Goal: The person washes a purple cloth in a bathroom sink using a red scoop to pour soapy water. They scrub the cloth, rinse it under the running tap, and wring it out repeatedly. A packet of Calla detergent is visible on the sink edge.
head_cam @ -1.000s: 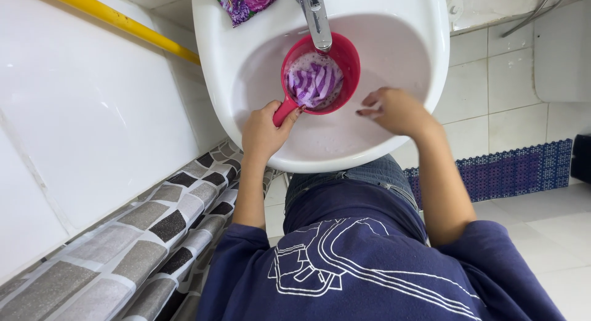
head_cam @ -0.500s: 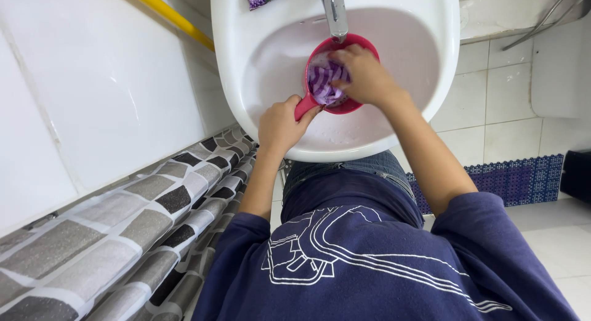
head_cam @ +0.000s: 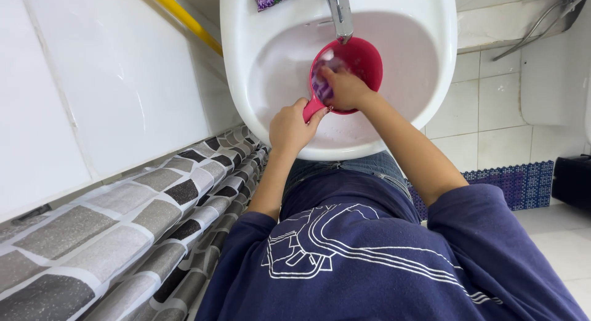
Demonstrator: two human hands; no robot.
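Item: pink scoop, in the white basin directly under the tap, steadied by my left hand clenched on its handle at 7 o'clock; my right hand presses the purple cloth inside.

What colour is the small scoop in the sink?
The scoop is pinkish red, handle included; the head view shows it.
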